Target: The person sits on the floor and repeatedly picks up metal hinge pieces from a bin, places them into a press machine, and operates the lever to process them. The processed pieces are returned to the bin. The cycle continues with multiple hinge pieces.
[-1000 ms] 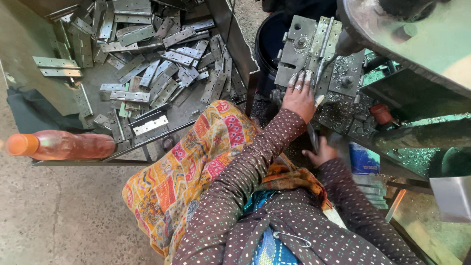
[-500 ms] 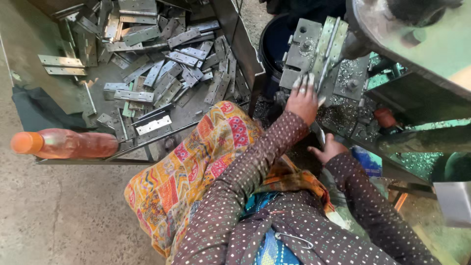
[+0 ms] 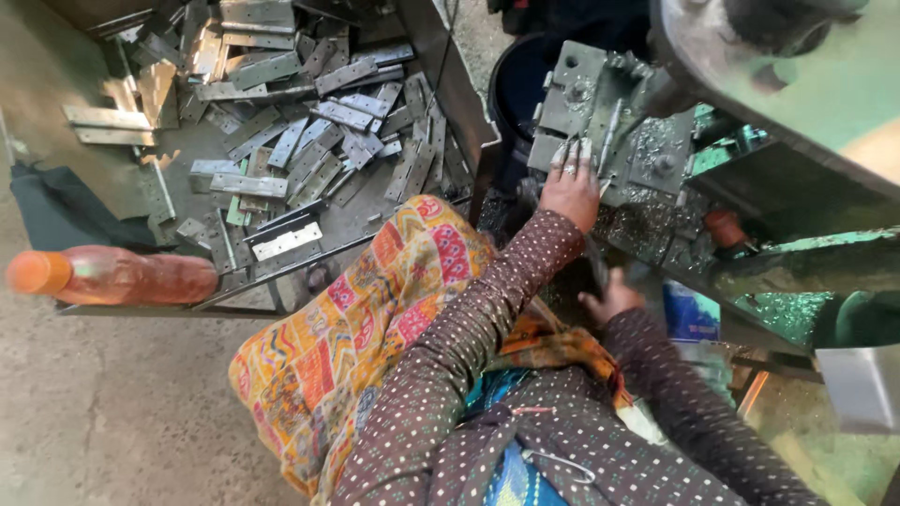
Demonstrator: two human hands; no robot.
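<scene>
My left hand (image 3: 570, 190) reaches up to a grey metal press fixture (image 3: 600, 112). Its fingers lie stretched out and flat on a narrow metal plate (image 3: 611, 131) there, with no grip visible. My right hand (image 3: 611, 300) is lower, under the edge of the machine table. It is blurred and its fingers are curled, and I cannot tell whether it holds anything. Both arms wear a brown sleeve with white dots. An orange patterned cloth (image 3: 356, 328) covers my lap.
A metal tray (image 3: 450, 84) at upper left holds several loose hinge plates (image 3: 319, 141). An orange bottle (image 3: 112, 275) lies at its near left edge. A dark bucket (image 3: 516, 94) stands behind the fixture. Metal shavings (image 3: 647, 230) cover the machine table, and concrete floor (image 3: 112, 412) lies at left.
My right hand has shifted a little down and to the left under the machine table. My left hand stays on the fixture.
</scene>
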